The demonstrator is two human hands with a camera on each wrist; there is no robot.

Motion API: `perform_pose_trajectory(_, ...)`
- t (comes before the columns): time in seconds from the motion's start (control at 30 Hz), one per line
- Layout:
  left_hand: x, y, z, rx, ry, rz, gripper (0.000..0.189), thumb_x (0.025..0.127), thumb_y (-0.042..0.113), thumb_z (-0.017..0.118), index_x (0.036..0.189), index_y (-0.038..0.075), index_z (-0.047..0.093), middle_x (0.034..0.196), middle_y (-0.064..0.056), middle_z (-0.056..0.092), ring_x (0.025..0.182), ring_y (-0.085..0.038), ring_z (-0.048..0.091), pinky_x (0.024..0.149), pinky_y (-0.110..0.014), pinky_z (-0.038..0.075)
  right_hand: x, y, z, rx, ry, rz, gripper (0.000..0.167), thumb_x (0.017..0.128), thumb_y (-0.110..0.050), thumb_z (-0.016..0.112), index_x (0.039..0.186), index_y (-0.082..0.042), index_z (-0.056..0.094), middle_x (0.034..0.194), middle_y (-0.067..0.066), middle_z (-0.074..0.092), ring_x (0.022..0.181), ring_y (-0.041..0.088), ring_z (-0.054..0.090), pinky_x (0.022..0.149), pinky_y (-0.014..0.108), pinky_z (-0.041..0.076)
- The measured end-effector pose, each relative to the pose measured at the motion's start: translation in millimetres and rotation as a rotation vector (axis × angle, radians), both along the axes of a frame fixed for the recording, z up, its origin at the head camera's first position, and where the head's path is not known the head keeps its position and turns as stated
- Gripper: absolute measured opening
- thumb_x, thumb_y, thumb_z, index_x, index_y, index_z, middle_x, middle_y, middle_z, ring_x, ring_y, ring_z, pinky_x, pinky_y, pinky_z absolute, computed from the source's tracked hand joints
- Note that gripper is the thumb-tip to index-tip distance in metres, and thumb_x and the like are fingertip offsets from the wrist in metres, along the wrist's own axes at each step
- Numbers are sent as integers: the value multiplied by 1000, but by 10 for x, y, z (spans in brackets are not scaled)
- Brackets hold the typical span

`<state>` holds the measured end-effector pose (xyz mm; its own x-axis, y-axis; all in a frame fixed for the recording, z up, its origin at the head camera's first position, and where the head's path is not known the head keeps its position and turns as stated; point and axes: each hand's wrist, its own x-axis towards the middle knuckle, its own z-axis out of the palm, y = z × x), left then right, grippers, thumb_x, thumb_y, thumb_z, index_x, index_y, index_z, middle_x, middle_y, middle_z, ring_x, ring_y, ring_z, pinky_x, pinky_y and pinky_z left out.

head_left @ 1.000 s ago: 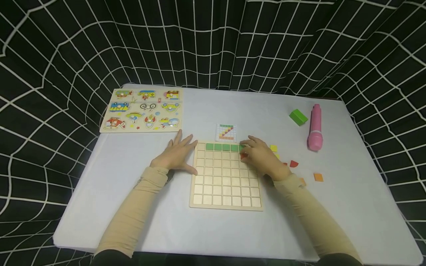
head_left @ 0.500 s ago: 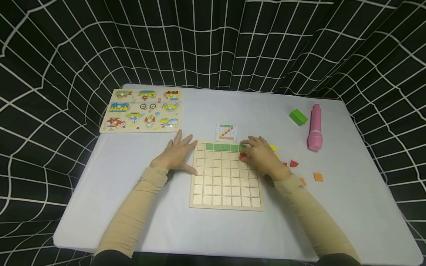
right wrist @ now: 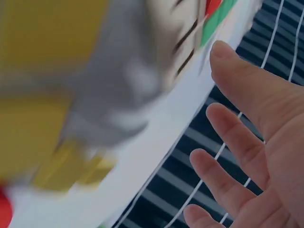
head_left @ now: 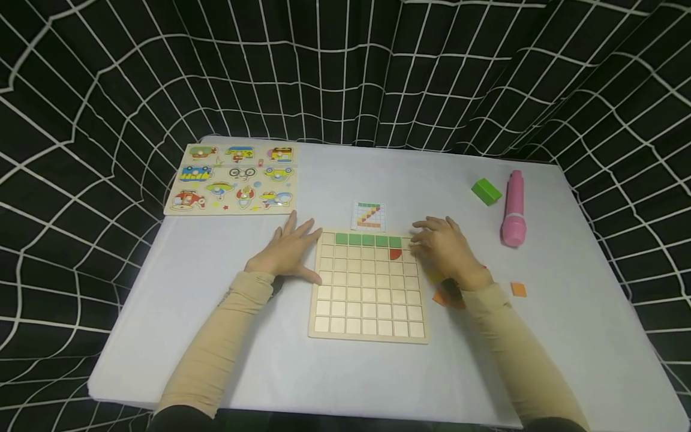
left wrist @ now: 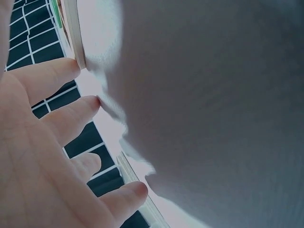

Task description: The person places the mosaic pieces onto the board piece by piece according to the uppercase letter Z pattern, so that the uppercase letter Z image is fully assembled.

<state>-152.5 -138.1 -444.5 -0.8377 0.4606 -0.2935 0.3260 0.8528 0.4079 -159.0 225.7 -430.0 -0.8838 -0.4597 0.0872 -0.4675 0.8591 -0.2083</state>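
Behind your white counter (head_left: 345, 378) hangs black cloth (head_left: 324, 72); well back from the near edge (head_left: 345, 413), your left hand (head_left: 283, 252) spreads wide, right hand (head_left: 447, 251) loose, beside the board (head_left: 368, 294).

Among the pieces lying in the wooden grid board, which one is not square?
The red quarter-circle piece, directly below the rightmost green square on the wooden grid board; the other five pieces are green squares in the top row.

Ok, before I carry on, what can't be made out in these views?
- Head: how many yellow pieces there are; the right hand partly hides them.
- Head: the pattern card's finer shapes, too small.
- Left wrist: most of the grid board, cut off by the top edge.
- Right wrist: the red piece, blurred, cut off at left.
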Motion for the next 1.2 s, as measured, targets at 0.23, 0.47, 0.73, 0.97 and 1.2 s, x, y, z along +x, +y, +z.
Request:
perform_pose_trajectory(0.23, 8, -6, 8, -2, 2, 0, 123, 66, 62, 87, 163, 12, 31, 175, -16, 13, 160, -49, -14, 125, -76, 11, -38, 369, 33, 46, -47, -112, 24, 89, -11, 78, 112, -2, 78, 141, 21, 65, 138, 48, 52, 119, 75, 32)
perform_pose_trajectory(0.47, 34, -2, 4, -4, -3, 7, 122, 67, 61, 87, 163, 12, 31, 175, -16, 13, 160, -49, -13, 125, -75, 11, -115, 528, -14, 100, -141, -197, 28, 91, -14, 76, 116, -1, 77, 146, 25, 60, 144, 50, 44, 123, 69, 29)
perform_pose_trajectory(0.73, 48, 17, -2, -11, -4, -1, 122, 67, 61, 87, 163, 12, 30, 175, -16, 13, 160, -49, -13, 125, -76, 11, -130, 593, -34, 151, -208, -199, 29, 94, -17, 74, 118, 0, 76, 147, 27, 57, 146, 54, 39, 124, 69, 28)
perform_pose_trajectory(0.97, 21, 17, -1, -14, 10, 0, 122, 67, 62, 87, 163, 12, 30, 175, -16, 13, 160, -49, -12, 125, -75, 11, -149, 572, -24, 133, -208, -210, 32, 95, -15, 73, 121, 3, 72, 149, 27, 55, 149, 53, 34, 127, 66, 24)
perform_pose_trajectory(1.2, 8, 22, 0, -11, 14, 3, 122, 67, 62, 87, 163, 12, 32, 175, -16, 14, 160, -49, -12, 125, -76, 12, -145, 456, 55, 98, -132, -145, 29, 92, -12, 75, 115, 6, 73, 143, 28, 60, 145, 54, 41, 125, 67, 28)
